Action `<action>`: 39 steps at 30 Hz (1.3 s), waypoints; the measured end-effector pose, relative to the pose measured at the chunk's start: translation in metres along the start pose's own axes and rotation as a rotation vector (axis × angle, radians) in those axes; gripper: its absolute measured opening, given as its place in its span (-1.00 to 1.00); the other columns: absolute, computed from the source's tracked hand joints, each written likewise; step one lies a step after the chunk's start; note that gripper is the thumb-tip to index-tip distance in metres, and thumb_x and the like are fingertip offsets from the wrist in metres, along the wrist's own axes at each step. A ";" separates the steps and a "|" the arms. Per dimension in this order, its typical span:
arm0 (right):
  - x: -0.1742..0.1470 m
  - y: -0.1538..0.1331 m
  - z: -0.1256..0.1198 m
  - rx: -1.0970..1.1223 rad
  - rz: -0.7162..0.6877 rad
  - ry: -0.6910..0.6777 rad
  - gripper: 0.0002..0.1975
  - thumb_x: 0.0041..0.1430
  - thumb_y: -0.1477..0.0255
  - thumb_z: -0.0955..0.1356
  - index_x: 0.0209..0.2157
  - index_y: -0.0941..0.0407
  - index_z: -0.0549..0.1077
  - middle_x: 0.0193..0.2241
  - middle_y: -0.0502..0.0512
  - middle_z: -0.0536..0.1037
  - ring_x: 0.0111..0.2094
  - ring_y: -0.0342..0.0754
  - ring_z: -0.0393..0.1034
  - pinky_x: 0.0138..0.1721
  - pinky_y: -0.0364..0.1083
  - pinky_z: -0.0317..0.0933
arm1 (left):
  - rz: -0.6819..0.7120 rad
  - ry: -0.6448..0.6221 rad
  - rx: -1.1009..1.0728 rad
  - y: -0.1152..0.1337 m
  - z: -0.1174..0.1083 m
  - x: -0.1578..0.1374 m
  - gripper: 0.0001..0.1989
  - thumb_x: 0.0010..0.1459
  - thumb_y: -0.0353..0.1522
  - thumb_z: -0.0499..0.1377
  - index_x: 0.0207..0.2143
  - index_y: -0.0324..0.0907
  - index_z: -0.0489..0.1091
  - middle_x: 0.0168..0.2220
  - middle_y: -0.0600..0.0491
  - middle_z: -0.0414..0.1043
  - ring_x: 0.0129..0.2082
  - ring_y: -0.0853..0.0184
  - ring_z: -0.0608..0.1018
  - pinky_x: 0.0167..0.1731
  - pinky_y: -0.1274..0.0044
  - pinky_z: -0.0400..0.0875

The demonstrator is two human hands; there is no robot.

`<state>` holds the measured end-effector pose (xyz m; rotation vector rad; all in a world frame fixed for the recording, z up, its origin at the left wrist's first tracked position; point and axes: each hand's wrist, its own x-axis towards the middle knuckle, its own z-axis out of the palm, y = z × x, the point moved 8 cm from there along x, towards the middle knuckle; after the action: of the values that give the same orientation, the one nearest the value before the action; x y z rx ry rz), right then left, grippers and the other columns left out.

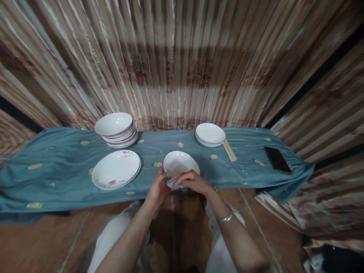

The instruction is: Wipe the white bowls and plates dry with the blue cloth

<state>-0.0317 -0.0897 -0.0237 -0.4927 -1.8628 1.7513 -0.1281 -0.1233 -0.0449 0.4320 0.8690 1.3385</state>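
A small white plate (181, 161) with a dark rim is between my hands at the table's near edge. My left hand (158, 188) is closed on the plate's left side. Bunched in the fingers of my right hand (196, 182) is a light blue cloth (174, 184), pressed to the plate's near rim. My fingers partly cover the cloth and the near part of the plate.
Left of the plate lie large flowered plates (116, 168); behind them stands a stack of bowls (115, 125). Similar small plates (210, 133) are stacked at the back right, beside wooden chopsticks (229, 150). A black phone (277, 159) lies on the green tablecloth (159, 138). Curtains (170, 68) hang behind.
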 end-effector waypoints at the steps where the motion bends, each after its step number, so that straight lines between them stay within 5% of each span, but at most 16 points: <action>1: -0.002 0.001 -0.001 -0.001 0.023 -0.015 -0.83 0.10 0.41 0.36 -0.43 0.12 0.62 -0.19 0.11 0.61 -0.13 -0.04 0.47 0.00 -0.04 0.25 | 0.001 0.002 0.010 0.000 0.000 0.000 -0.33 -0.12 -0.37 0.24 0.12 -0.05 0.24 -0.14 0.02 0.51 -0.35 0.29 0.54 -0.46 0.51 0.45; 6: -0.014 0.005 -0.010 -0.002 0.103 -0.046 -0.83 0.04 0.41 0.37 -0.47 0.16 0.60 -0.25 0.12 0.62 -0.19 -0.06 0.47 -0.05 -0.08 0.25 | 0.018 0.039 0.075 -0.002 -0.006 0.000 -0.20 -0.18 -0.43 0.29 0.19 -0.09 0.18 -0.40 0.11 0.49 -0.53 0.37 0.48 -0.55 0.54 0.42; 13: -0.027 0.017 -0.032 -0.093 0.170 -0.003 -0.80 0.02 0.39 0.36 -0.53 0.18 0.58 -0.36 0.12 0.63 -0.26 -0.07 0.48 -0.13 -0.11 0.26 | 0.051 0.087 0.062 -0.006 -0.016 0.004 -0.08 -0.24 -0.48 0.33 0.24 -0.10 0.13 -0.47 0.17 0.47 -0.52 0.36 0.49 -0.46 0.38 0.53; 24: -0.026 0.036 -0.076 -0.483 0.197 0.266 -0.75 -0.02 0.58 0.26 -0.53 0.10 0.58 -0.34 0.03 0.65 -0.21 -0.02 0.52 -0.08 -0.04 0.33 | 0.051 0.103 0.081 -0.006 -0.017 0.005 -0.04 -0.20 -0.48 0.34 0.28 -0.07 0.05 -0.54 0.20 0.42 -0.51 0.36 0.48 -0.43 0.36 0.56; 32: -0.010 0.039 -0.091 -0.865 0.018 0.517 -0.59 0.06 0.67 0.20 -0.11 0.16 0.50 0.07 0.21 0.46 0.15 0.04 0.29 0.22 0.10 0.10 | 0.051 0.099 0.080 -0.005 -0.014 0.003 -0.02 -0.18 -0.50 0.33 0.30 -0.12 0.00 -0.55 0.22 0.40 -0.52 0.40 0.45 -0.41 0.34 0.57; 39: 0.016 0.048 -0.089 -0.889 -0.080 0.549 -0.48 0.14 0.63 0.15 0.15 0.22 0.28 0.23 0.25 0.24 0.29 0.01 0.02 0.32 0.10 -0.10 | 0.067 0.060 0.070 -0.003 -0.010 0.002 -0.07 -0.18 -0.48 0.35 0.26 -0.07 0.08 -0.52 0.23 0.40 -0.50 0.43 0.44 -0.36 0.35 0.57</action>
<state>0.0048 -0.0045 -0.0676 -1.0688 -2.0897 0.5434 -0.1332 -0.1245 -0.0539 0.4810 0.9602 1.3920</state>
